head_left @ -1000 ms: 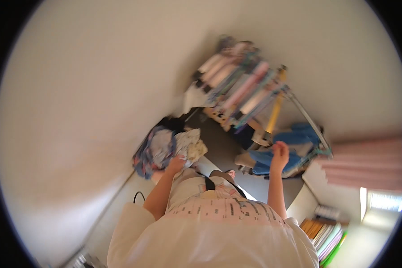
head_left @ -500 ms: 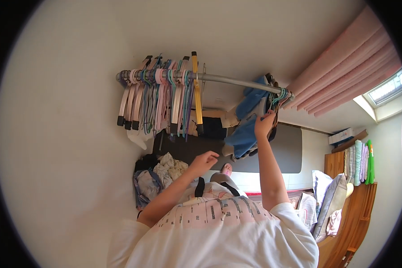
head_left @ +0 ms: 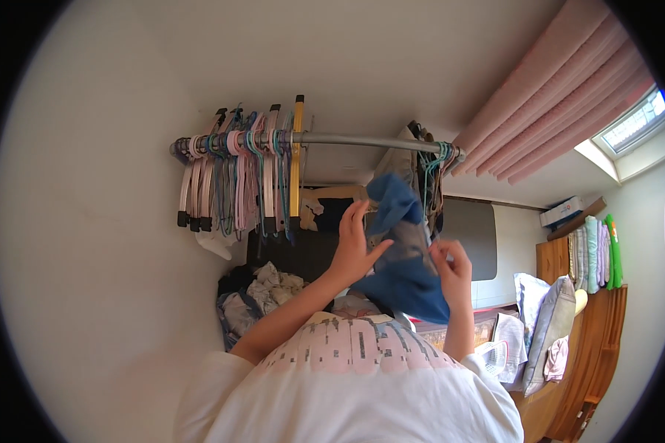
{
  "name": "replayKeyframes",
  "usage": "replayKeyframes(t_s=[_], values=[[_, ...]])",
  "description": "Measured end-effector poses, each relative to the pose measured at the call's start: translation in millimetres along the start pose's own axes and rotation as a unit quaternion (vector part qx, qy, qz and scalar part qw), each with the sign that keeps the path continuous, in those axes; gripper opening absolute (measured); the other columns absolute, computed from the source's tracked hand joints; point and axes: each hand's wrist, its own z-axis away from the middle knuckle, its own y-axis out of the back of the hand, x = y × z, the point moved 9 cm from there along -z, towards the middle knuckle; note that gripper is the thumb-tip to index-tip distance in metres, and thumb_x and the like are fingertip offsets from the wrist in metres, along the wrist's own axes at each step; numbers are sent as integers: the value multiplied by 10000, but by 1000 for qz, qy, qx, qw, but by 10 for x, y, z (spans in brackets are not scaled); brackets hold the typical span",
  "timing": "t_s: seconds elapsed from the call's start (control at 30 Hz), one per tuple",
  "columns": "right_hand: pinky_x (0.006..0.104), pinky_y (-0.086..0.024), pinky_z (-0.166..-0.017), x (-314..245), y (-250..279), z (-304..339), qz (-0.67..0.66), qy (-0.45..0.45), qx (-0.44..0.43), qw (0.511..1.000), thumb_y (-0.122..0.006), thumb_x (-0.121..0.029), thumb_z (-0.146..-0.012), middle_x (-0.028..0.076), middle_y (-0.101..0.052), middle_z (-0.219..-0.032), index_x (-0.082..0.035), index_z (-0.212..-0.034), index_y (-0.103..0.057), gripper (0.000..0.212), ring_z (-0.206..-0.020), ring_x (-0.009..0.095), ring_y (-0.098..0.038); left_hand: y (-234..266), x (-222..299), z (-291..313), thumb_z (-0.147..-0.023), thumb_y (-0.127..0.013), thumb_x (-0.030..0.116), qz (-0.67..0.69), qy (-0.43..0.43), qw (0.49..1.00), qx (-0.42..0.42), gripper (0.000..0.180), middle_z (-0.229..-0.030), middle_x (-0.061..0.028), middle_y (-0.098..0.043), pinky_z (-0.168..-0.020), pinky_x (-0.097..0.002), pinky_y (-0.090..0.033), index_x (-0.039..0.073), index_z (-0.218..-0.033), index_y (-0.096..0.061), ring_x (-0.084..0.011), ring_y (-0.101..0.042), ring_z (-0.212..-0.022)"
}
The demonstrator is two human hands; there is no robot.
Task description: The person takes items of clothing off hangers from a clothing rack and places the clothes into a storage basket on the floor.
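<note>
A blue-and-grey garment hangs in front of my body, off the rail and partly blurred. My right hand is closed at its right side, fingers pinched together; whether a hanger is in that grip is too blurred to see. To the left of the garment, my left hand is open, thumb and fingers apart, close to the cloth. Beyond both hands runs a grey metal rail. Dark and beige clothes and teal hangers hang at its right end.
Many empty hangers, pink, teal and yellow, crowd the rail's left end. A heap of clothes lies below them. Pink curtains hang at the right. Pillows and folded textiles sit by wooden furniture.
My right hand has drawn the blue-and-grey garment away from the rail's right end, down toward my body. My left hand has risen toward the garment and spread its fingers.
</note>
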Motion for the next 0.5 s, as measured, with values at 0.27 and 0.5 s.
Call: replayKeyframes(t_s=[0.27, 0.5], values=[[205, -394, -587, -112, 245, 380, -5, -65, -100, 993, -601, 14, -860, 46, -584, -830, 1, -903, -648, 65, -703, 100, -519, -71, -306, -607, -713, -429, -121, 85, 39, 991, -99, 324, -942, -152, -687, -894, -332, -456, 27, -924, -626, -331, -625, -1007], [275, -476, -771, -39, 631, 432, -14, -8, -97, 995, -584, 43, -855, 77, -626, -824, 46, -883, -630, 54, -836, 178, -622, -295, -1033, -240, -756, -465, -50, 86, 194, 937, -277, 242, -912, -98, -672, -723, -288, -471, -4, -920, -637, -197, -620, -826]])
